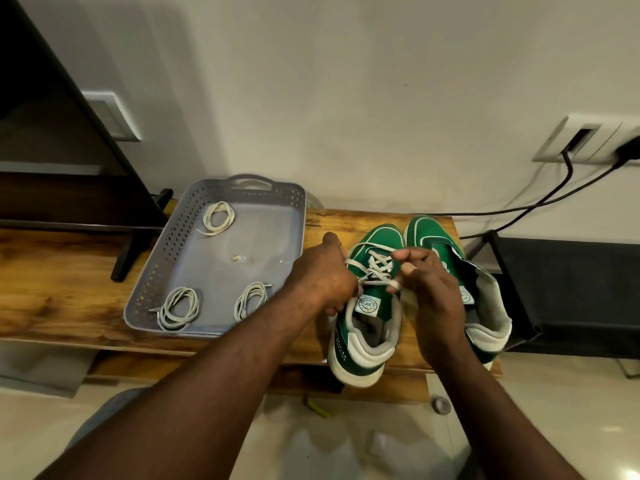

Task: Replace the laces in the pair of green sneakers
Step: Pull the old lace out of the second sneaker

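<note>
Currently, at centre right of the frame, the left hand (322,275) and right hand (431,292), both curled, each pinch the white lace (376,266) threaded across one green sneaker (367,320) on the table (346,220).

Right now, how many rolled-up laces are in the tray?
3: far coil at the tray back, left coil and right coil at its front; the arm may hide more.

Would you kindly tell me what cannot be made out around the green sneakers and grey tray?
Head view:
The ends of the white lace: hidden inside the left hand and right hand.
The right green sneaker: eyelets covered by the right hand.
The pale scrap in the grey perforated plastic tray: too small to identify.
</note>
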A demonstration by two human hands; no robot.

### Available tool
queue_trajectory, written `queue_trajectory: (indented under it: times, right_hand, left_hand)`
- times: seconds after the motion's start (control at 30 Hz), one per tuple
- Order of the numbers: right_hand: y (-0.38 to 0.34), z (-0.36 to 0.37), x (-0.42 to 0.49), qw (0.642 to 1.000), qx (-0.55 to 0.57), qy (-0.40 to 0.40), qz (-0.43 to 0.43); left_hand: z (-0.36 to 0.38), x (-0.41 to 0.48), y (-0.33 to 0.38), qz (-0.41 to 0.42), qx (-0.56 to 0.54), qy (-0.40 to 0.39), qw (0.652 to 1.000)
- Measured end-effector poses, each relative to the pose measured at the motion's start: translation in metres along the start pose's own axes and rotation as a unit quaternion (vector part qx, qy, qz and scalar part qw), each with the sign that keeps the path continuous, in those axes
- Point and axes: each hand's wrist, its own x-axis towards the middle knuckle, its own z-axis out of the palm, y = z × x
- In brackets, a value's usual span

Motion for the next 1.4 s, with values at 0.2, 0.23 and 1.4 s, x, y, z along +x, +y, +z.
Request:
queue_trajectory:
  times: [0.2, 0.23, 1.4]
  right_hand:
    - [0.016, -0.001, 0.005, 0.855, -0.513, -0.036, -0.07]
    - [0.019, -0.002, 0.006, 0.845, -0.529, -0.049, -0.063]
    - [-0.018, -0.015, 0.011, 0.983, -0.167, 0.073, 0.009]
  left_hand:
    - [-0.002, 0.0, 0.001, -0.006, -0.012, -0.005, 1.0]
    - [-0.002, 0.0, 0.002, -0.003, -0.01, -0.005, 1.0]
    - [0.0, 0.003, 0.002, 0.056, 0.015, 0.003, 0.998]
